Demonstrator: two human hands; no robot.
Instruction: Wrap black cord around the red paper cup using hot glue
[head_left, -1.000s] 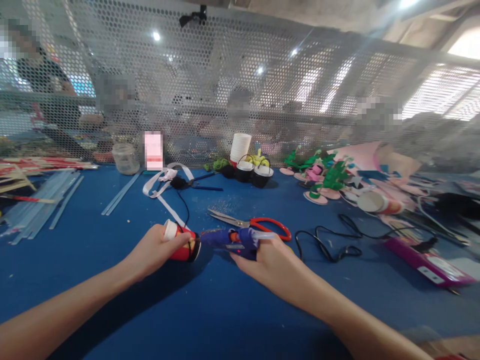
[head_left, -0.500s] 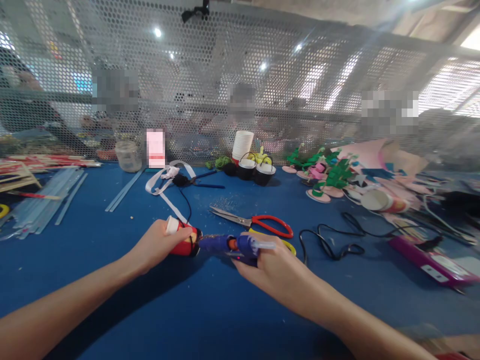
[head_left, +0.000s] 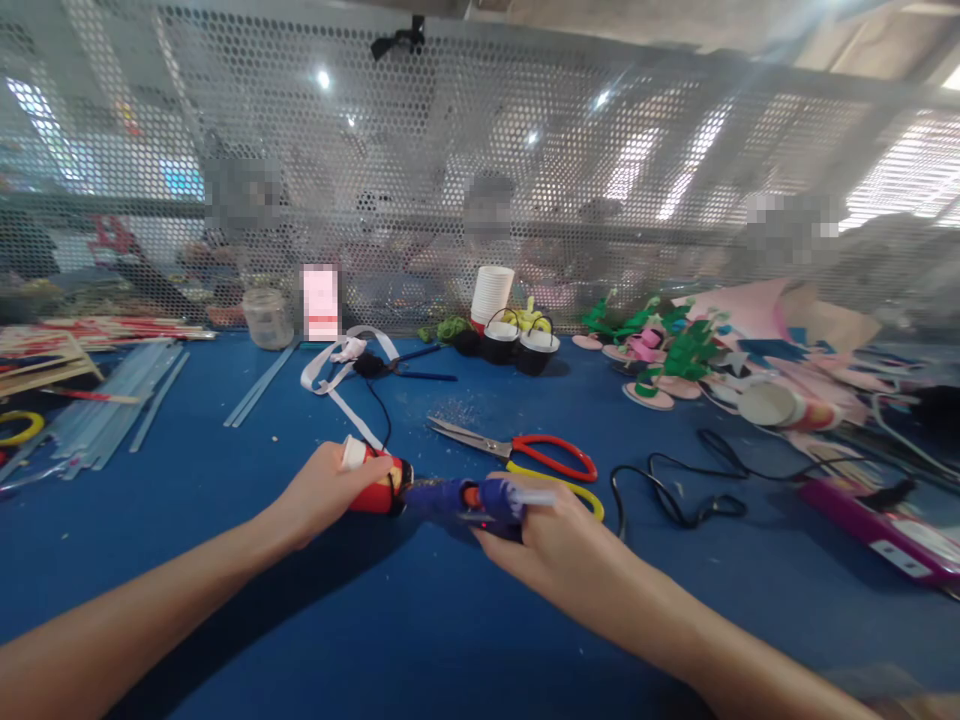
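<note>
The right hand [head_left: 551,535] has its fingers wrapped around a blue glue gun [head_left: 450,499]. The left hand's [head_left: 321,495] fingers curl around a tipped red cup [head_left: 375,495], near the gun's tip. Behind, scissors [head_left: 504,449] lie on the desk [head_left: 390,620].

Red cup [head_left: 373,492] on its side, black-banded end right; blue glue gun [head_left: 441,498] roughly level, nozzle at that end, contact unclear, translucent stick [head_left: 537,496] out back
</note>
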